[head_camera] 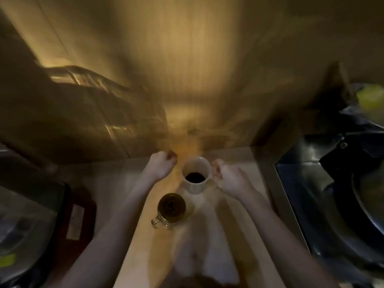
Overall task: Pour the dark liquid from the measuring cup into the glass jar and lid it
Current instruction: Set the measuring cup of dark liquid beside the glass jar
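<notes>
White and upright, the measuring cup stands on the pale counter near its back edge, dark liquid pooled in its bottom. Just in front of it, toward the near edge, sits the glass jar, its side handle pointing to the left; whether the brownish round top is a lid or an open mouth is hard to make out.

Open counter runs between the two forearms down to the near edge. The left side is hemmed by a dark appliance, the right by a steel stove with a dark pan.

Left hand hovers just left of the cup with fingers curled in, holding nothing I can see. Right hand is loosely cupped close against the cup's right side; whether it touches is unclear.

Everything is motion-blurred, the back wall especially.
</notes>
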The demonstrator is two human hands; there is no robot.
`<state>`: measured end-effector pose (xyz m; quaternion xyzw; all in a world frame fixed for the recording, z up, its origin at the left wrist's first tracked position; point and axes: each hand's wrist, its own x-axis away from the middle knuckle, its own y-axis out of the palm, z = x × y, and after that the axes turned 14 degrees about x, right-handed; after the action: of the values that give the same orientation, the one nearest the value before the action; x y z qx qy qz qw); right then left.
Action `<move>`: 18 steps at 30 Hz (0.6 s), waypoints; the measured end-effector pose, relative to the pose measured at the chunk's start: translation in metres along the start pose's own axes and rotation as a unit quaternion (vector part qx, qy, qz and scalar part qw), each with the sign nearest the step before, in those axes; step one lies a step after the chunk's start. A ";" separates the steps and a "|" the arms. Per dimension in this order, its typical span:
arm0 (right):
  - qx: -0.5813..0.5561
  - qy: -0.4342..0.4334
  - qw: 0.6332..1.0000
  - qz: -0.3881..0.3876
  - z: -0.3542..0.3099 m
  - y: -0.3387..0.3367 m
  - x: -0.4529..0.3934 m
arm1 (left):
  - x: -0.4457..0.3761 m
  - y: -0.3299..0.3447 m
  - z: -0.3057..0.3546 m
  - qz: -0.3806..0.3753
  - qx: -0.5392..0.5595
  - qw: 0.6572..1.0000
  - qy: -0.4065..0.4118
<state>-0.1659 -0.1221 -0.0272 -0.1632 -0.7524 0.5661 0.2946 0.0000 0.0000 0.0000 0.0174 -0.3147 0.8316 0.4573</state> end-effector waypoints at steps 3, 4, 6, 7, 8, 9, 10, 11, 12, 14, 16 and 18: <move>-0.048 0.021 0.999 0.000 0.002 0.023 0.000 | -0.002 0.017 -0.015 0.009 0.034 0.997 -0.063; -0.071 0.020 0.997 0.003 0.002 0.031 0.002 | -0.001 0.022 -0.020 -0.004 0.045 0.996 -0.081; -0.109 0.021 0.994 0.010 0.003 0.046 0.001 | -0.002 0.032 -0.028 -0.024 0.088 0.990 -0.109; -0.120 0.022 0.992 0.015 0.003 0.051 0.000 | -0.003 0.035 -0.031 -0.026 0.118 0.986 -0.114; -0.128 0.019 0.991 0.023 0.002 0.054 0.000 | -0.002 0.036 -0.031 -0.026 0.144 0.983 -0.115; -0.140 0.020 0.989 0.031 0.002 0.058 -0.001 | -0.003 0.037 -0.033 -0.025 0.167 0.979 -0.116; -0.155 0.023 0.987 0.040 0.001 0.062 -0.001 | -0.003 0.038 -0.033 -0.022 0.186 0.975 -0.119; -0.171 0.032 0.984 0.048 0.001 0.063 0.000 | -0.003 0.040 -0.034 -0.021 0.202 0.972 -0.119; -0.184 0.040 0.980 0.058 0.000 0.063 0.001 | -0.002 0.041 -0.033 -0.023 0.219 0.968 -0.118; -0.204 0.043 0.975 0.073 -0.001 0.061 0.002 | -0.002 0.042 -0.031 -0.035 0.253 0.959 -0.122; -0.216 0.043 0.973 0.066 -0.002 0.060 0.000 | -0.004 0.043 -0.029 -0.042 0.274 0.952 -0.133; -0.219 0.054 0.973 0.056 -0.001 0.058 -0.002 | -0.004 0.043 -0.026 -0.037 0.292 0.945 -0.143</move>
<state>-0.1692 -0.1051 -0.0827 -0.2957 -0.8307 0.3935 0.2600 -0.0247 -0.0056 -0.0439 0.2802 -0.1194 0.8585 0.4126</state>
